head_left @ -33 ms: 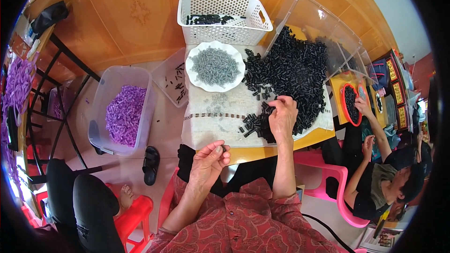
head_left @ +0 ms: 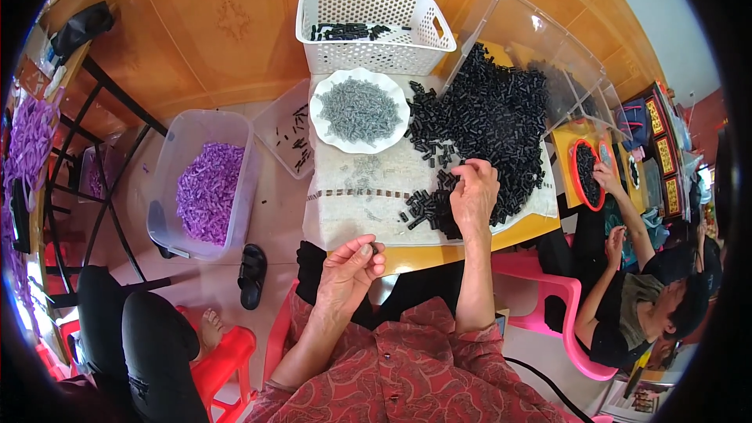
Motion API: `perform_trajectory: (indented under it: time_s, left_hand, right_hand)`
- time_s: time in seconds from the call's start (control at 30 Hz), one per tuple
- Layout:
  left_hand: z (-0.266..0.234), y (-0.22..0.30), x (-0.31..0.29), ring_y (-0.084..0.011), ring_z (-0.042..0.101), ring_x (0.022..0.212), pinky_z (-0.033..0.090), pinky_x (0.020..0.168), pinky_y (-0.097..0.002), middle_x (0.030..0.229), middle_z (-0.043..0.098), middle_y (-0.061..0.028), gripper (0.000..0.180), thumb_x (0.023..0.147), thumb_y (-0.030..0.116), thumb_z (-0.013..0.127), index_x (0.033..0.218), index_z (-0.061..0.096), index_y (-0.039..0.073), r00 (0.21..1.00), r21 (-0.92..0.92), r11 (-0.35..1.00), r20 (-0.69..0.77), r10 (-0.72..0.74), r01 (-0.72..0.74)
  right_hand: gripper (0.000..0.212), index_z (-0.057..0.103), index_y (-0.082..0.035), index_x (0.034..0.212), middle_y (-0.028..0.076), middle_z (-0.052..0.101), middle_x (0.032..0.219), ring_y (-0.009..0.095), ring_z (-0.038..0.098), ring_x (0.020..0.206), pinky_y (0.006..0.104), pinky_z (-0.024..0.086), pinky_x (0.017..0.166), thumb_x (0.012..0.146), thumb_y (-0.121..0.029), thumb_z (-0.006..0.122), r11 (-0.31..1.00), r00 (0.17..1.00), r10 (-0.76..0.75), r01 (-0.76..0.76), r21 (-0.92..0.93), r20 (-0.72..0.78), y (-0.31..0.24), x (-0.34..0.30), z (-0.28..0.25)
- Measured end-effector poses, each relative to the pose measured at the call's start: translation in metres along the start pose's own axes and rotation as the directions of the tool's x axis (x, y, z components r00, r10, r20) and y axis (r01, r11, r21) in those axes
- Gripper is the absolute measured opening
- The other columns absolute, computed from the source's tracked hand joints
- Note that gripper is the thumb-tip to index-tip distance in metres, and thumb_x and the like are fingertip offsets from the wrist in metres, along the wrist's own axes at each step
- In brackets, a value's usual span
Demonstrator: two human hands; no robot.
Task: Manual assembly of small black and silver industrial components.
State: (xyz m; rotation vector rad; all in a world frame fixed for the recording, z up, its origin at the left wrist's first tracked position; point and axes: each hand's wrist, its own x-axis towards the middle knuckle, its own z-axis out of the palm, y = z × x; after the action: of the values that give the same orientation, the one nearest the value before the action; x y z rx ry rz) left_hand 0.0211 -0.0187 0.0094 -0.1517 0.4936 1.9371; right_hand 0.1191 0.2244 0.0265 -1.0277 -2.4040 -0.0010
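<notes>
My left hand (head_left: 348,266) is closed in a pinch near the table's front edge. A small dark piece (head_left: 374,248) shows at its thumb and fingertips, mostly covered by them. Over the near part of a big heap of short black cylindrical pieces (head_left: 501,110) is my right hand (head_left: 475,192), its fingers bent and drawn together. What those fingertips hold, if anything, is hidden. Left of the heap stands a white scalloped plate (head_left: 319,131) filled with small grey translucent pieces (head_left: 360,110).
Behind the plate is a white perforated basket (head_left: 376,57) with some black pieces. A clear bin (head_left: 548,19) lies tipped behind the heap. On the floor at left, a clear tub (head_left: 160,196) holds purple pieces (head_left: 210,188). Another person's hand (head_left: 606,178) reaches into a red bowl (head_left: 576,192) at right.
The fingers of my right hand have shifted very slightly over the black heap. My left hand stays where it was.
</notes>
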Motion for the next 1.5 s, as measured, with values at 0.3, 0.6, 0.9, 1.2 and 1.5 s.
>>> perform_trajectory:
  time_s: [0.3, 0.6, 0.9, 1.2, 1.5]
  left_hand:
    - [-0.001, 0.0, 0.001, -0.0186, 0.061, 0.081, 0.054, 0.07, -0.0288, 0.1, 0.064, -0.0158, 0.021, 0.093, 0.004, 0.057, 0.112, 0.062, -0.001, 1.0, 0.028, 1.0, -0.023, -0.002, 0.002]
    - [-0.002, 0.0, -0.001, -0.0189, 0.062, 0.083, 0.054, 0.073, -0.0299, 0.104, 0.064, -0.0161, 0.023, 0.094, 0.004, 0.055, 0.115, 0.061, 0.0, 1.0, 0.009, 1.0, -0.03, 0.002, -0.002]
    - [-0.002, 0.0, 0.0, -0.0187, 0.062, 0.088, 0.053, 0.079, -0.03, 0.114, 0.062, -0.0163, 0.027, 0.093, 0.001, 0.055, 0.119, 0.061, 0.004, 0.995, 0.004, 0.999, 0.085, 0.045, -0.046]
    - [-0.001, 0.001, -0.003, -0.019, 0.063, 0.091, 0.054, 0.082, -0.0314, 0.112, 0.063, -0.0137, 0.027, 0.093, 0.002, 0.055, 0.119, 0.061, 0.005, 0.99, -0.076, 0.997, 0.135, 0.032, -0.022]
    - [0.001, 0.005, -0.005, -0.0174, 0.058, 0.084, 0.049, 0.077, -0.029, 0.105, 0.062, -0.0119, 0.027, 0.092, 0.006, 0.059, 0.119, 0.059, 0.002, 0.997, -0.173, 0.984, 0.073, -0.022, 0.035]
  right_hand:
    - [0.017, 0.066, -0.011, 0.088, 0.007, 0.059, 0.088, 0.028, 0.056, 0.088, 0.0416, 0.041, 0.075, 0.073, -0.002, 0.068, 0.998, 0.999, 0.049, -0.048, 0.046, -0.011, 0.007, 0.02, 0.01]
    - [0.012, 0.071, -0.01, 0.081, 0.006, 0.061, 0.085, 0.026, 0.057, 0.088, 0.0396, 0.04, 0.076, 0.072, -0.003, 0.069, 0.998, 0.992, -0.032, 0.026, 0.054, 0.12, -0.003, 0.029, 0.01]
    - [0.008, 0.069, -0.009, 0.086, 0.008, 0.061, 0.09, 0.029, 0.057, 0.092, 0.041, 0.042, 0.079, 0.078, -0.01, 0.069, 0.999, 0.966, 0.001, -0.009, 0.031, 0.258, -0.003, 0.036, 0.001]
    - [0.01, 0.069, -0.006, 0.087, 0.01, 0.062, 0.084, 0.027, 0.061, 0.079, 0.0388, 0.047, 0.071, 0.077, -0.006, 0.07, 0.991, 0.981, 0.001, -0.027, 0.133, 0.196, -0.006, 0.026, -0.007]
    - [0.015, 0.068, 0.001, 0.091, 0.0, 0.065, 0.081, 0.004, 0.056, 0.071, 0.0174, 0.045, 0.063, 0.078, 0.005, 0.072, 0.28, 0.847, 0.084, -0.526, 0.803, 0.525, -0.083, -0.044, -0.053]
